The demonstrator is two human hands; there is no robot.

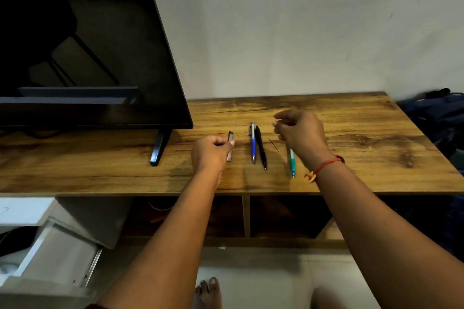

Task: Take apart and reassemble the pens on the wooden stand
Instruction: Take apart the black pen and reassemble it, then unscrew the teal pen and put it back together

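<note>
Grey pen part point(230, 136), in L hand point(212, 151)

We read no text, no numbers, no signs. Blue pen point(253, 144), black pen point(261, 149), teal pen point(292, 163), grey pen piece point(230, 136): markings too small to tell. TV point(75, 45): no brand legible.

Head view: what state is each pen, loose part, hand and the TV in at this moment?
left hand: pinches the grey pen barrel
right hand: curled, raised; contents unclear
grey pen barrel: held, low against the wooden stand
blue pen: whole, lying flat
black pen: whole, lying flat
teal pen: lying flat, top hidden under right hand
thin dark rod: lying loose
TV: screen dark
</note>
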